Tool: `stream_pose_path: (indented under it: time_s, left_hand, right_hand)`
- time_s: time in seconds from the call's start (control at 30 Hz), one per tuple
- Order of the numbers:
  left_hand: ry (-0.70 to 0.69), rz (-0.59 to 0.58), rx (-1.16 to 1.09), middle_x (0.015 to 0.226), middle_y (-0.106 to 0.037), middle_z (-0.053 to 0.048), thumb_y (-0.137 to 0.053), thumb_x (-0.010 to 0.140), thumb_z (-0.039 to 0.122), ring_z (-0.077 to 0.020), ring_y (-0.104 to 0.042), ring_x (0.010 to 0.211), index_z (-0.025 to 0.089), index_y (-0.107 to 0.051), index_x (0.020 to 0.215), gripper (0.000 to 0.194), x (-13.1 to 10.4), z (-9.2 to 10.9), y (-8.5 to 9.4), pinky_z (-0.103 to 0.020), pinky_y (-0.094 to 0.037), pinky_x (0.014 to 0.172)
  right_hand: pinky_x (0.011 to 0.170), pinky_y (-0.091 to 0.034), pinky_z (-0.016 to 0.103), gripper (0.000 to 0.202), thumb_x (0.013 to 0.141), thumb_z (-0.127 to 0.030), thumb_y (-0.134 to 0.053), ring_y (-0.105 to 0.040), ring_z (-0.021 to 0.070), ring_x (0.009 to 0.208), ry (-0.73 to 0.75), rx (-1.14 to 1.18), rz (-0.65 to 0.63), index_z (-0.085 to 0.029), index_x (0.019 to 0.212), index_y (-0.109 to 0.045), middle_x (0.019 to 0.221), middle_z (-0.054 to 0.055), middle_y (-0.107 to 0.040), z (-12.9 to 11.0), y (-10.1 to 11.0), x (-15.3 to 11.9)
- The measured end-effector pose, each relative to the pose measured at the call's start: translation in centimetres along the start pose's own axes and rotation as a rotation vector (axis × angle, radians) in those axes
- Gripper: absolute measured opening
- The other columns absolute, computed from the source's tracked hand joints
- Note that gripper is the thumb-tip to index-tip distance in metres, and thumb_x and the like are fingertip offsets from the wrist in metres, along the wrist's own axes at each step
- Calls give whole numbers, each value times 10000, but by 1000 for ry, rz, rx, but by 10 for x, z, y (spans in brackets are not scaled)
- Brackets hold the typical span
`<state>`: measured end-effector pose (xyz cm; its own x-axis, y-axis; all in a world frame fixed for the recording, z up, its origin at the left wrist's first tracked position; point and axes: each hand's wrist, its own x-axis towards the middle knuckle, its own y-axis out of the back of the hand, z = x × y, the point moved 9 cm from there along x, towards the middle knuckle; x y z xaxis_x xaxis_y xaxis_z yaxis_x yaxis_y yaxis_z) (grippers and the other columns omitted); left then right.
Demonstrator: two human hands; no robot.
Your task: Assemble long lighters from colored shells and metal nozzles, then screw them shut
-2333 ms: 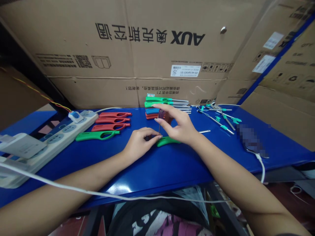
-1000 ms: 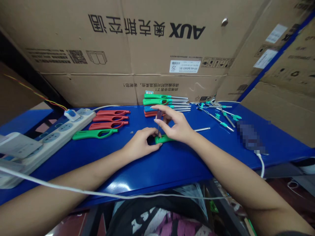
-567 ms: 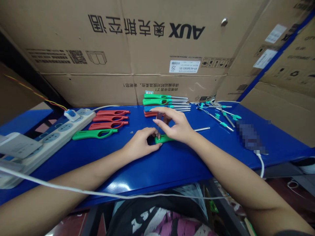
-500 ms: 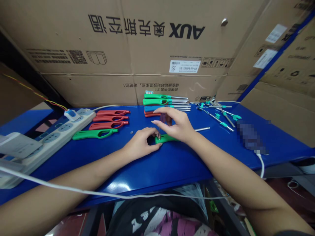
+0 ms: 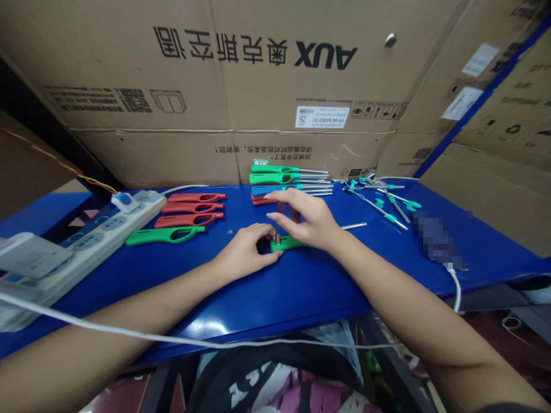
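A green gas lighter (image 5: 290, 242) lies flat on the blue tabletop, its metal tube pointing right. My left hand (image 5: 245, 249) pinches the lighter's left end between thumb and fingers. Above it, my right hand (image 5: 307, 215) has its thumb and fingers curled around a small screwdriver (image 5: 280, 211) with a dark, see-through handle. The screwdriver stands upright, its thin shaft reaching down to the lighter's left end beside my left fingertips. The tip's exact contact is too small to make out. My right hand and wrist hide the middle of the lighter.
Red lighter shells (image 5: 190, 219) and a green shell (image 5: 166, 235) lie left, near small screws (image 5: 229, 232) and a white power strip (image 5: 97, 232). Assembled lighters (image 5: 269, 178) stack behind my hands. Metal tubes with teal parts (image 5: 390, 217) lie right, near a blurred object (image 5: 437, 241). A white cable (image 5: 172, 338) crosses in front.
My right thumb and fingers have shifted slightly around the screwdriver handle. My left hand and the lighter stay in place.
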<state>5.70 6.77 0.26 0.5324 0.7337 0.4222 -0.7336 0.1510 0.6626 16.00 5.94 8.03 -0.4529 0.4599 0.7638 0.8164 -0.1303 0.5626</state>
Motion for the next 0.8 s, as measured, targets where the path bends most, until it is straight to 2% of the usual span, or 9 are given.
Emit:
stream_pose_path:
  time_s: [0.07, 0.13, 0.23, 0.33, 0.43, 0.53, 0.6, 0.7, 0.8]
  left_hand:
    - [0, -7, -1, 882, -706, -2, -717, 801, 233, -182, -671, 838, 194, -632, 859, 110, 0, 0, 0, -306, -529, 818]
    - [2, -19, -7, 891, -708, 0, -717, 803, 236, -182, -672, 847, 196, -633, 859, 109, 0, 0, -1, -305, -528, 825]
    - [0, -21, -6, 904, -708, 0, -715, 804, 229, -180, -673, 862, 196, -636, 874, 110, 0, 0, -1, -304, -525, 835]
    - [-10, -7, 3, 894, -703, 2, -719, 802, 224, -175, -669, 852, 192, -638, 887, 121, 0, 0, 0, -296, -520, 826]
    - [-14, -6, 14, 876, -696, 4, -719, 804, 227, -171, -664, 834, 188, -635, 868, 113, 0, 0, -1, -289, -517, 809]
    - [-12, -5, 9, 872, -694, 1, -723, 800, 226, -169, -662, 828, 186, -634, 859, 114, 0, -1, 0, -285, -518, 794]
    - [-11, -11, -2, 880, -699, -1, -717, 801, 216, -169, -663, 832, 187, -636, 867, 109, 0, -2, -1, -288, -520, 799]
    - [-10, -9, 6, 876, -702, 0, -715, 795, 209, -171, -663, 826, 190, -639, 871, 109, 0, -1, -1, -294, -524, 802]
    - [-11, 9, 25, 860, -697, 0, -716, 787, 217, -174, -660, 805, 192, -638, 875, 120, 0, 0, 1, -299, -530, 790]
  right_hand:
    - [773, -576, 270, 326, 1019, -288, -471, -690, 127, 837, -45, 123, -41, -181, 1305, -585, 1110, 69, -728, 2, -5, 0]
    - [708, -577, 244, 350, 1025, -270, -446, -683, 110, 763, -100, 197, -42, -169, 1339, -562, 1050, 59, -736, 7, -7, 0]
    - [660, -564, 238, 289, 959, -318, -604, -646, 99, 653, -78, 74, 44, -172, 1203, -652, 996, 47, -750, 7, 1, 0]
    - [740, -569, 259, 232, 914, -341, -679, -676, 125, 735, 17, -54, 70, -177, 1078, -692, 1032, 55, -759, 0, 6, -1]
    - [853, -565, 287, 268, 1002, -269, -518, -700, 148, 931, 20, 26, -36, -188, 1230, -636, 1188, 69, -725, -3, 0, 0]
    - [786, -571, 261, 329, 1031, -220, -414, -700, 117, 845, -77, 187, -100, -186, 1305, -592, 1137, 57, -729, 0, -8, 2]
    - [707, -559, 236, 264, 1007, -245, -490, -677, 100, 728, -101, 207, -61, -173, 1204, -651, 1038, 45, -744, 1, -7, 3]
    - [656, -538, 230, 176, 930, -312, -648, -645, 99, 662, -44, 81, 36, -171, 1019, -705, 973, 40, -755, -1, 1, 3]
    - [734, -559, 254, 223, 924, -361, -661, -685, 135, 777, 17, -9, 26, -186, 1054, -707, 1006, 52, -763, -4, 1, 1]
